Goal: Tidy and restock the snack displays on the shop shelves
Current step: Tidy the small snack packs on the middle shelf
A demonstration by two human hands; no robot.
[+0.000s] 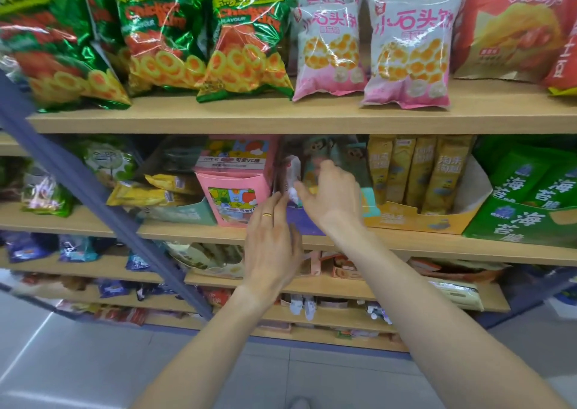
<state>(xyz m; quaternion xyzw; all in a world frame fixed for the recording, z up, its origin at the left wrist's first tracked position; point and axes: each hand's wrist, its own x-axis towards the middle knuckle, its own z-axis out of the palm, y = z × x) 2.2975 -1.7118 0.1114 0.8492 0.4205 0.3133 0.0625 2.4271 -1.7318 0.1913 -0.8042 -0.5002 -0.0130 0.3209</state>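
Both my hands reach into the second shelf [187,230] at the middle. My right hand [331,193] curls around small snack packets [293,171] standing in a purple display box [304,221], thumb and fingers pinching a white-wrapped one. My left hand [271,240], with a gold ring, lies flat with fingers straight against the left front of that purple box, beside a pink display carton [232,196]. The packets are blurred and partly hidden behind my right hand.
Green ring-snack bags [246,40] and pink-white bags [409,52] stand on the top shelf [281,118]. Yellow packets in a yellow tray [418,174] and green seaweed packs [527,199] sit right of my hands. A blue diagonal shelf post [103,202] crosses at left. Lower shelves hold more snacks.
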